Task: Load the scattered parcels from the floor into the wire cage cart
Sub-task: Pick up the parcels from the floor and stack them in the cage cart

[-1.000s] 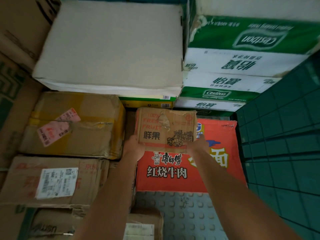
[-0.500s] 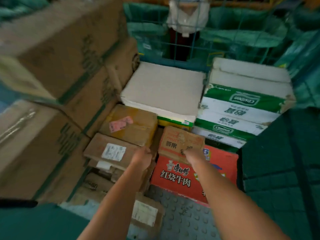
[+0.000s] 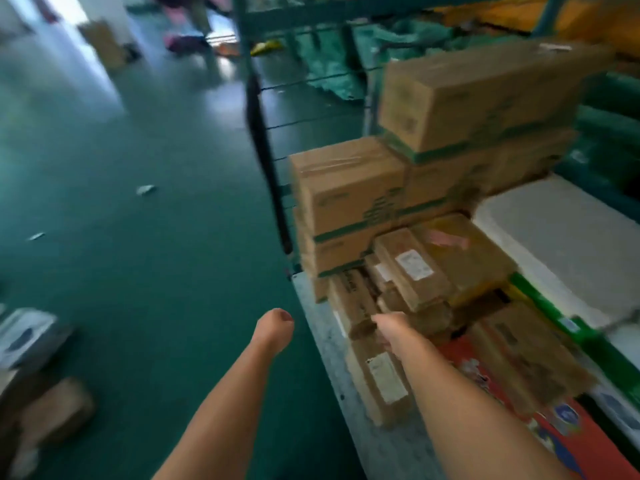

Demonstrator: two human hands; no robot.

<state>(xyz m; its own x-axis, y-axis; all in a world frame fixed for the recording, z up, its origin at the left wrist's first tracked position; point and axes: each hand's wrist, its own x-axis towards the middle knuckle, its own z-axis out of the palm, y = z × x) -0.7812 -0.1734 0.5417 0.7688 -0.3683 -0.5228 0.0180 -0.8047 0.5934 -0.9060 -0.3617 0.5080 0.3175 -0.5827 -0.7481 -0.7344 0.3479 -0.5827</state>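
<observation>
While left hand hangs, right hand over cart

No text legible; box labels too blurred.

Open green floor leftward; stacked boxes crowding the cart rightward.

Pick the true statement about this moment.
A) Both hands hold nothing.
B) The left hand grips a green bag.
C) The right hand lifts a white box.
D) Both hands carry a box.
A: the left hand and right hand are both bare, away from the boxes.
</observation>
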